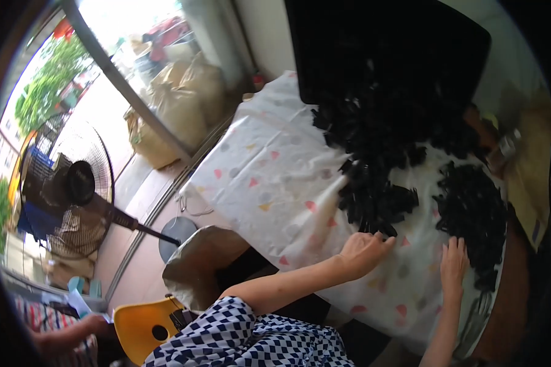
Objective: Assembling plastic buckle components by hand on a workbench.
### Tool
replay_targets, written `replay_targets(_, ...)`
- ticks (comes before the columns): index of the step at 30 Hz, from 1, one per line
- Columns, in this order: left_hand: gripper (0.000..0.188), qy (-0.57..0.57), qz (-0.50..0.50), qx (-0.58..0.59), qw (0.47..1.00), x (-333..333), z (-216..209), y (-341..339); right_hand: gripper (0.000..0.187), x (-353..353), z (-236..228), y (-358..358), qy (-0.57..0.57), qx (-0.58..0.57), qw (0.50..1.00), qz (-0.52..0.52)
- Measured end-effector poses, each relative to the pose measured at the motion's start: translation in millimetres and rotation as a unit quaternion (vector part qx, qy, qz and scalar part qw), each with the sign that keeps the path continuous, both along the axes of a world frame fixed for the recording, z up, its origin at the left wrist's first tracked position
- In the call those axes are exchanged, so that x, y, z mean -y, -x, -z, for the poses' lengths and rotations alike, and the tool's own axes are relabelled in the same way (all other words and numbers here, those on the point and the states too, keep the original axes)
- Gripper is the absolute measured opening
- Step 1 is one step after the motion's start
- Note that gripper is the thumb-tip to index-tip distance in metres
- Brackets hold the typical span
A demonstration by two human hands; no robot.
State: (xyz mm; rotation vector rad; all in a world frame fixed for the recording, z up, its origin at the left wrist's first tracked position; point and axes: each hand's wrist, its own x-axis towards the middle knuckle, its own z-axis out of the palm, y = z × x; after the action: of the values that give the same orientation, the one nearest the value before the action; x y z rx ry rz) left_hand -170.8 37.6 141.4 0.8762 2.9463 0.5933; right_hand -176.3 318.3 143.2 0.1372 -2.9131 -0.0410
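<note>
Small black pieces [379, 205], too dark to tell their kind, spread in a long heap down the table. At the heap's near tip my left hand [364, 254] has its fingers bent and pinched together around a small black piece [386, 230]. To the right lies a second pile of black pieces [471, 211]. My right hand [454, 262] rests by that pile's lower left edge, fingers stretched forward and nothing visible in them. Behind the main heap is a large black container [389, 46], its inside too dark to make out.
A patterned white cloth [269, 177] covers the table. On the left are a standing fan [79, 183], a yellow chair [138, 327] and an open sack [205, 257]. Stuffed sacks [177, 110] stand beyond the doorway. Another person's arm [67, 333] shows at lower left.
</note>
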Motion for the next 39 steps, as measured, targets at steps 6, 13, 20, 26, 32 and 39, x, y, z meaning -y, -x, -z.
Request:
replay_targets(6,0.03,0.031,0.031,-0.004,0.999,5,-10,-3,0.025,20,2,-15,0.099,0.029,0.988,-0.112)
replay_targets(13,0.017,-0.022,0.017,-0.017,0.999,23,-4,-10,0.034,41,9,-8,0.235,0.05,0.961,-0.14)
replay_targets(20,0.013,0.007,0.047,-0.035,0.998,11,13,-16,0.024,64,12,-4,0.194,0.043,0.963,-0.181)
replay_targets(26,0.017,-0.199,-0.027,-0.005,0.98,25,8,-42,0.017,73,26,-19,0.438,0.102,0.883,-0.137)
replay_targets(32,0.034,-0.462,-0.154,0.074,0.87,23,29,-46,0.017,84,47,-28,0.597,0.117,0.786,-0.114)
replay_targets(39,0.03,-0.421,-0.101,0.015,0.901,30,31,-49,0.015,113,35,-43,0.528,0.056,0.842,-0.095)
